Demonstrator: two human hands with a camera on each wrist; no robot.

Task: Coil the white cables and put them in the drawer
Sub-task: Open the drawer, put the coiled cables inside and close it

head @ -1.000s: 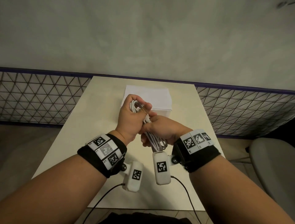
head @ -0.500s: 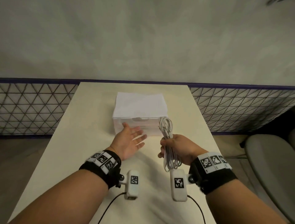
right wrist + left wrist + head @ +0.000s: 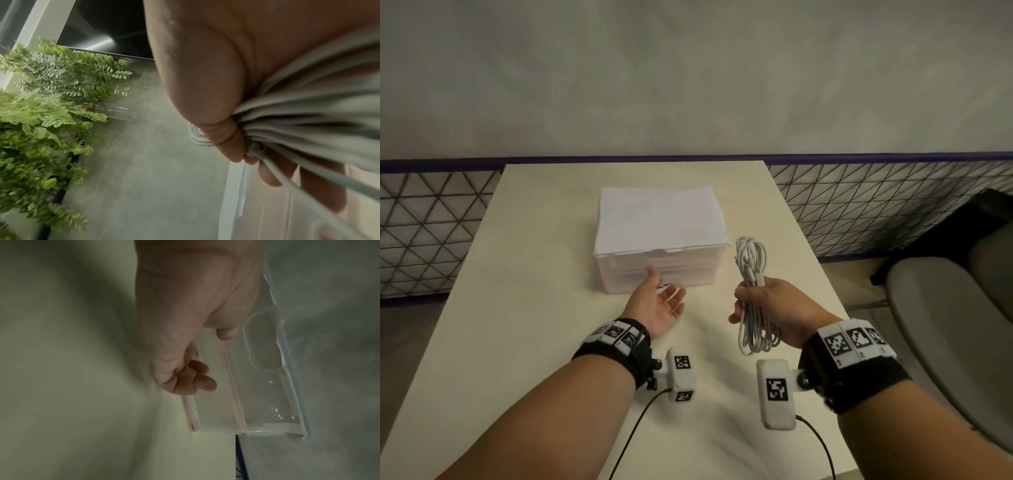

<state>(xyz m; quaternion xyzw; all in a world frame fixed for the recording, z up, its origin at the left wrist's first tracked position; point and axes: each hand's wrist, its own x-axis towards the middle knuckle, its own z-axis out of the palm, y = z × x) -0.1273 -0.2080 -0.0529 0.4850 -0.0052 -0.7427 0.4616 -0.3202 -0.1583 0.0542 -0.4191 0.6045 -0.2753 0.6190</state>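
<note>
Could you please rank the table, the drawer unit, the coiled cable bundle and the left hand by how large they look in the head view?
1. table
2. drawer unit
3. cable bundle and left hand: similar in apparent size, so unranked.

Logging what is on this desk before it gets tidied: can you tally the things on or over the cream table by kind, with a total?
Coiled bundles of white cable, gripped in the right hand: 1
Translucent plastic drawer boxes, drawers closed, the open left hand just in front: 1
Stacks of white paper on top of the box: 1
Total: 3
</note>
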